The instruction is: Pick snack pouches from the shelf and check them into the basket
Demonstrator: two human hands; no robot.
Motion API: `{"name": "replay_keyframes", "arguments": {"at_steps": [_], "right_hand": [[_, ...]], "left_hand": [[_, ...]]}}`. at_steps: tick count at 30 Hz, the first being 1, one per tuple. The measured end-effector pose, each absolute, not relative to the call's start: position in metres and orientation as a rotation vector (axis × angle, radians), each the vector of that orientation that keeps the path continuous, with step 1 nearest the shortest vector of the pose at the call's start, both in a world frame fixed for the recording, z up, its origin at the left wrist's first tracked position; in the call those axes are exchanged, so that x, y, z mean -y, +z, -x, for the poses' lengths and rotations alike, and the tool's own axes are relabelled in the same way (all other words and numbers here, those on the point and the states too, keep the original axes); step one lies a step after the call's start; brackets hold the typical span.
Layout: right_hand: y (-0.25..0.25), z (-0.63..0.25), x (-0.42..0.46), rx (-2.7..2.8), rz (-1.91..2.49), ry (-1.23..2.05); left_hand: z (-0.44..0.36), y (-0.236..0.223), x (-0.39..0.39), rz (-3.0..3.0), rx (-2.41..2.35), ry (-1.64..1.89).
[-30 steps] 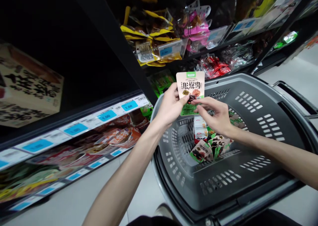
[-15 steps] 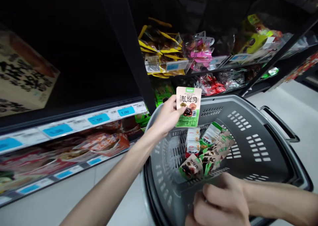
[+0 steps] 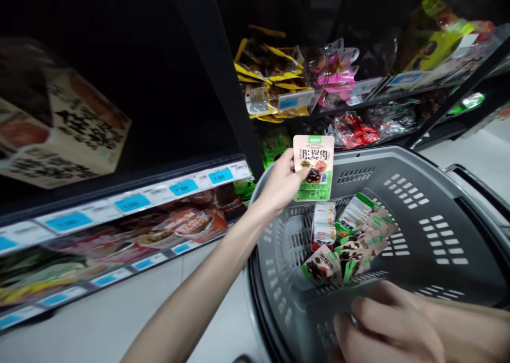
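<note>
My left hand (image 3: 281, 185) pinches a small snack packet (image 3: 314, 167), peach and green with dark printed characters, upright above the far rim of a grey plastic shopping basket (image 3: 418, 203). Several similar snack packets (image 3: 350, 238) lie in a heap inside the basket. My right hand (image 3: 388, 328) is at the basket's near rim, fingers curled over it, partly cut off by the frame's lower edge.
Dark store shelves (image 3: 223, 86) hold hanging yellow and pink snack bags (image 3: 279, 76) at the upper middle. A lower shelf with blue price tags (image 3: 183, 187) and red packets runs along the left. A printed carton (image 3: 67, 134) sits on the upper left shelf. Pale floor lies below.
My right hand let go of the packet and dropped to the basket's near rim. My left hand alone keeps the packet up. The view shifted slightly.
</note>
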State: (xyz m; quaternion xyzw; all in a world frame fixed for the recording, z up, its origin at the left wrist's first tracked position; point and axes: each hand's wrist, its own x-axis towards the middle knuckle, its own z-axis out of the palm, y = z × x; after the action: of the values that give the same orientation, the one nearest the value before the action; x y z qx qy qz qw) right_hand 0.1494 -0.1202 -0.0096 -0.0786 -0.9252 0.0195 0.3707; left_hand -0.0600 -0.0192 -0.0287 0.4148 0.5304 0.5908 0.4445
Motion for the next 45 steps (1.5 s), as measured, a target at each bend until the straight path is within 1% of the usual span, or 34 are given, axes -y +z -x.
{"name": "replay_keyframes", "arguments": {"at_steps": [5, 7, 12, 17, 23, 26, 31, 35, 37, 38, 39, 43, 45], "right_hand": [[-0.006, -0.142, 0.118, 2.323, 0.182, 0.076], [-0.008, -0.135, 0.114, 2.311, 0.073, 0.057], [-0.016, -0.124, 0.104, 2.185, -0.282, -0.106], [-0.012, -0.131, 0.11, 2.295, -0.08, -0.068], [0.002, -0.133, 0.11, 2.448, -0.071, -0.025], [0.005, -0.132, 0.11, 2.395, -0.049, -0.005], [-0.005, -0.136, 0.113, 2.386, -0.032, -0.022], [-0.017, -0.128, 0.09, 2.315, -0.123, 0.036], [-0.023, -0.119, 0.066, 2.27, -0.156, 0.109], [-0.026, -0.116, 0.051, 2.228, -0.094, 0.182], [-0.029, -0.114, 0.037, 2.16, 0.019, 0.297], [-0.044, -0.112, -0.008, 1.644, 0.701, 0.862], [-0.049, -0.113, -0.019, 1.434, 0.898, 1.13]], "left_hand": [[0.062, -0.03, 0.019, -1.041, -1.368, 1.451], [0.062, -0.03, 0.019, -1.03, -1.343, 1.453], [0.062, -0.03, 0.019, -1.007, -1.338, 1.476], [0.06, -0.028, 0.019, -1.038, -1.349, 1.486], [0.062, -0.03, 0.019, -1.021, -1.337, 1.463], [0.063, -0.033, 0.019, -1.045, -1.337, 1.489], [0.062, -0.032, 0.019, -1.061, -1.349, 1.474], [0.063, -0.032, 0.018, -1.097, -1.402, 1.423], [0.064, -0.033, 0.018, -1.103, -1.416, 1.424], [0.064, -0.033, 0.018, -1.103, -1.412, 1.435], [0.064, -0.033, 0.018, -1.099, -1.404, 1.448], [0.062, -0.03, 0.02, -1.049, -1.329, 1.435], [0.06, -0.027, 0.022, -0.994, -1.25, 1.392]]}}
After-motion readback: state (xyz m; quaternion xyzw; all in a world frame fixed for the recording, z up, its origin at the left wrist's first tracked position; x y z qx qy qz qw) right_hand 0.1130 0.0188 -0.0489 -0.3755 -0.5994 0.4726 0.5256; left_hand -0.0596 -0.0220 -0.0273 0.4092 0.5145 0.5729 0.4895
